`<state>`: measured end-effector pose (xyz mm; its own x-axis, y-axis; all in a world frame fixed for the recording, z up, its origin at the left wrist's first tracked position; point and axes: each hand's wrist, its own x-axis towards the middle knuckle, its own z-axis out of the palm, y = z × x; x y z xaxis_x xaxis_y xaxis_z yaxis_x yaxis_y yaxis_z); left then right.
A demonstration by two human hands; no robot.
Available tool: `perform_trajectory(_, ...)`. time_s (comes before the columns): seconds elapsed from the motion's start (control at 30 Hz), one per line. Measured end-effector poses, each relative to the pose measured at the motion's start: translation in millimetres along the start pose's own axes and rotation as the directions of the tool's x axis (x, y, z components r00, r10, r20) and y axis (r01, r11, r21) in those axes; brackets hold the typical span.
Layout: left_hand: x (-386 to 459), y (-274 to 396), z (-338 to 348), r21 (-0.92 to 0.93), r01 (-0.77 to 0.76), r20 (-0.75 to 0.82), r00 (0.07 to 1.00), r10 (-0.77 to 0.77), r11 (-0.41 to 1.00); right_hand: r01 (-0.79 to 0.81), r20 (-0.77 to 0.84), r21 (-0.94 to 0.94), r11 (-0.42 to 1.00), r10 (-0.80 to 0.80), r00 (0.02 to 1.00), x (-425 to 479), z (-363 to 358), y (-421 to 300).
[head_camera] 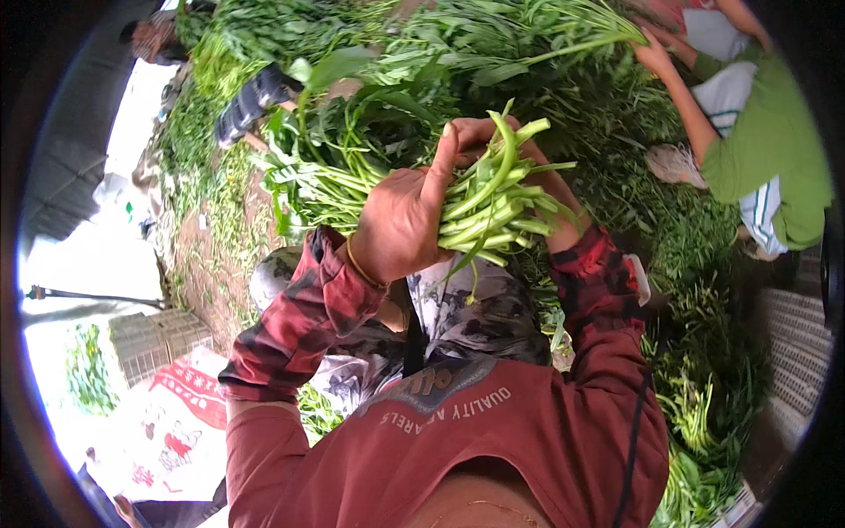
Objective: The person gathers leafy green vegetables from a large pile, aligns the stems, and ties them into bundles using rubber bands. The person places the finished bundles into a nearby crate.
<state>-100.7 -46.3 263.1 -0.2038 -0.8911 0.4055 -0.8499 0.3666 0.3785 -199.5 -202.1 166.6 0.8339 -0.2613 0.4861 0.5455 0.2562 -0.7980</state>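
Note:
My left hand [403,221] is closed around a thick bundle of water spinach [492,211], its thumb raised along the stems. The cut stem ends point right, while the leafy part spreads left and away from me. My right hand [478,135] is at the far side of the same bundle, its fingers by the stems; part of it is hidden behind them. The bundle is above my patterned trousers [475,310]. One bent stem stands up over the others, and a thin shoot dangles below.
Leafy greens [462,39] lie heaped on the ground ahead. At the right a person in green [766,138] holds long stems. Another person's shoe [247,105] is at the upper left. Plastic crates [799,350] stand at the right, more crates [158,343] and a printed sack [178,422] at the left.

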Motion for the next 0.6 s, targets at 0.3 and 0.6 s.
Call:
perform_trajectory(0.3,-8,-4,-9,0.103,0.161,0.118,0.978,-0.173,0.981,-0.28,-0.366,-0.343,0.897,0.147,0.919,23,-24,-6)
perform_trajectory(0.6,-19,-11,-11,0.068,0.136,0.104,0.984,-0.142,0.988,-0.189,0.165,-0.688,0.701,0.404,0.9,44,-12,-37)
